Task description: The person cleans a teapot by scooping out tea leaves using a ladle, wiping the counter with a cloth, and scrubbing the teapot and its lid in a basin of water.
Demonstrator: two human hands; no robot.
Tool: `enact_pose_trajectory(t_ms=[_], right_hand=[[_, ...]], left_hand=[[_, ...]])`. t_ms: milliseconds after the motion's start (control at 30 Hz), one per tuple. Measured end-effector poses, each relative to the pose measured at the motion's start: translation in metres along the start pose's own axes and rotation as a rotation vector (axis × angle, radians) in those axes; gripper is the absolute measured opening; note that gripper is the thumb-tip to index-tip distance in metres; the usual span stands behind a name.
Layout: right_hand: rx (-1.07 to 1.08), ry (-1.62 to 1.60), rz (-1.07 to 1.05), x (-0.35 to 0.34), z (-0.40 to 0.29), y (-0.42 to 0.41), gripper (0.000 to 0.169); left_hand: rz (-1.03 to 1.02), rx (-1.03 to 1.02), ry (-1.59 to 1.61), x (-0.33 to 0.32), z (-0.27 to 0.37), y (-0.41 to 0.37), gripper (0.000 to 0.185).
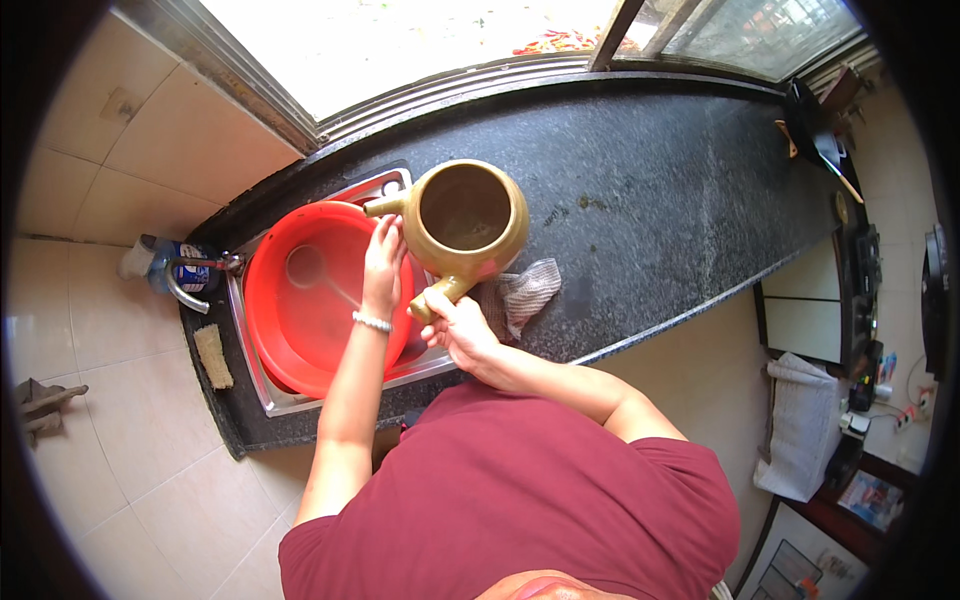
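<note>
An olive-brown glazed clay pot (466, 210) with no lid is between my hands, its wide mouth facing up. My right hand (463, 328) grips its short side handle (447, 291). Flat against the pot's left side, just below the spout (385, 205), rests my left hand (384, 259); its fingertips are partly hidden by the pot. Left of the pot, a red plastic basin (330, 300) with water in it sits in the metal sink (259, 375). A crumpled striped cloth (531, 294) lies on the counter beside the pot's handle.
The dark stone counter (645, 195) runs right beneath the window (450, 45). Left of the basin are a curved faucet (184, 285), a blue-labelled bottle (187, 266) and a beige scrubbing pad (214, 356). A dark pan (806, 120) and utensils stand at the far right.
</note>
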State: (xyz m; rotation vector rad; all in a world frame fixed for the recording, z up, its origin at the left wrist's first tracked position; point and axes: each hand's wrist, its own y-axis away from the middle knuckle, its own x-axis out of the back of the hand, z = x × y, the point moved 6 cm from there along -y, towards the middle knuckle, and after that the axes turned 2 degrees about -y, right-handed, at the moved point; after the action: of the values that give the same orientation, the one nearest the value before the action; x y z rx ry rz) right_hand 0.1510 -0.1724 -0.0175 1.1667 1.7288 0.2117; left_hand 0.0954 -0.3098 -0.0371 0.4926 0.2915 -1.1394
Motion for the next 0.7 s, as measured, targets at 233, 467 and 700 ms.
enact_pose_trajectory(t_ms=[233,467,700], right_hand=[[0.007,-0.039,-0.055,0.001,0.018,-0.009,0.025],[-0.1,0.093,-0.25,0.002,0.003,-0.003,0.029],[0.87,1.394,-0.412,-0.027,-0.103,0.045,0.024]], left_hand=[[-0.098,-0.013,0.133,-0.003,-0.026,0.102,0.066],[0.036,0.021,-0.006,-0.012,-0.029,0.105,0.058],[0.344,-0.084,0.303,-0.009,-0.047,0.087,0.024]])
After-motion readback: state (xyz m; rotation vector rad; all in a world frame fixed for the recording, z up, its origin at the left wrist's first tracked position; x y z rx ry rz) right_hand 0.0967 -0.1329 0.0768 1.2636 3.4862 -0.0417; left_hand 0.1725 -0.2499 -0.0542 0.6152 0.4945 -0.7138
